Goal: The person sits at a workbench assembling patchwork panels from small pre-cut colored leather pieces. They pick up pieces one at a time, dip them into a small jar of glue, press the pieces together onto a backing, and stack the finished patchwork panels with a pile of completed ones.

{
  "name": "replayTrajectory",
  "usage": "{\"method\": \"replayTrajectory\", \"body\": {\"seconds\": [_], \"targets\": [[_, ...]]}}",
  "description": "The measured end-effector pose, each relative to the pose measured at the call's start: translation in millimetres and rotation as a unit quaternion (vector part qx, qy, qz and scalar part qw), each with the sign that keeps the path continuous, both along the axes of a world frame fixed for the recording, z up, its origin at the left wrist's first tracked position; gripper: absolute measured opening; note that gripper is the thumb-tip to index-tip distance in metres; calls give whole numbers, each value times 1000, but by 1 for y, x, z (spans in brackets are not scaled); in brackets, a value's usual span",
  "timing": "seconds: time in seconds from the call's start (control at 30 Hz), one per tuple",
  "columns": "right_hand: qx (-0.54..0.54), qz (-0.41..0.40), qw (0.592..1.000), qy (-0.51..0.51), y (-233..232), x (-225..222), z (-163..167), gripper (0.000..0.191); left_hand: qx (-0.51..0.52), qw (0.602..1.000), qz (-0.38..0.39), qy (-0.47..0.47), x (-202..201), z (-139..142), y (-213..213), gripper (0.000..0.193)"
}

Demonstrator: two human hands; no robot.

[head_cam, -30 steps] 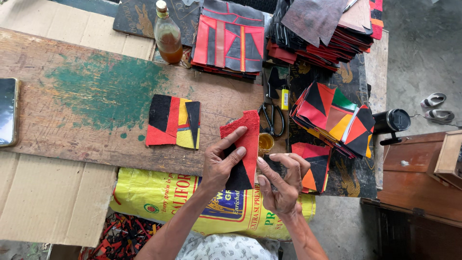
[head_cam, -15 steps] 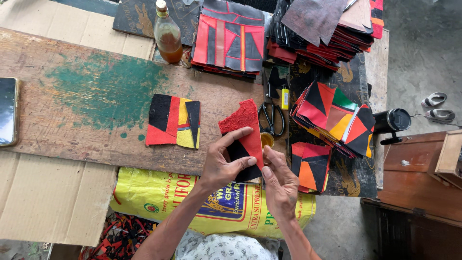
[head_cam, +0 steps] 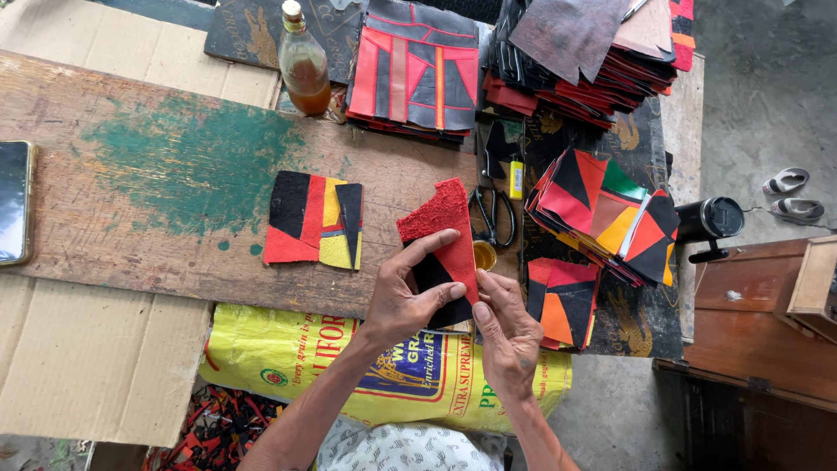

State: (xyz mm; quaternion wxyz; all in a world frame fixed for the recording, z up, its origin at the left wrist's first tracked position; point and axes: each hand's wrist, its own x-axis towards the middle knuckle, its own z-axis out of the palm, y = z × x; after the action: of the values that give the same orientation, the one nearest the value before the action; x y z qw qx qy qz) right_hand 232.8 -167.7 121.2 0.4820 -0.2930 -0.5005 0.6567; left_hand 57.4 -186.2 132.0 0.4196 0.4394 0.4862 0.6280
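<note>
Since a second ago we have lifted the red piece (head_cam: 445,234) off the board (head_cam: 174,174) and tilted it, its rough underside now facing up at the top. Our left hand (head_cam: 408,298) pinches it together with a black piece (head_cam: 436,283), thumb on top and fingers curled beneath. Our right hand (head_cam: 506,336) touches the lower right edge of the red piece with thumb and forefinger drawn close together. Both sit in the lower middle of the frame, above a yellow sack (head_cam: 288,366). Left of them a patchwork square (head_cam: 312,220) lies flat on the board. Scissors (head_cam: 493,214) lie just right of the red piece, a bottle (head_cam: 302,63) stands at upper centre, and stacks of patchwork (head_cam: 602,209) fill the right.
</note>
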Motion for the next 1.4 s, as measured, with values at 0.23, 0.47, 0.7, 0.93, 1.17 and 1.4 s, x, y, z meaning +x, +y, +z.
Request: {"method": "replayTrajectory", "body": {"seconds": [0.23,0.47,0.7,0.93,1.17,1.4], "targets": [[-5,-5,1000,-24,-2,-1,5,43,3,1000,4,2,0,-1,0,65],[16,-10,998,-52,-4,2,3,39,10,1000,8,-20,-1,-4,2,65],[41,-21,993,-109,-5,6,3,36,0,1000,15,-6,-3,-3,3,65],[143,-32,978,-149,-4,2,9,34,3,999,25,-30,-3,-5,4,66],[219,-63,946,-230,-8,5,10,30,-9,997,50,-49,-6,-11,4,69],[184,-77,972,-127,-2,7,13,19,-6,994,36,-105,-5,-10,6,69]]}}
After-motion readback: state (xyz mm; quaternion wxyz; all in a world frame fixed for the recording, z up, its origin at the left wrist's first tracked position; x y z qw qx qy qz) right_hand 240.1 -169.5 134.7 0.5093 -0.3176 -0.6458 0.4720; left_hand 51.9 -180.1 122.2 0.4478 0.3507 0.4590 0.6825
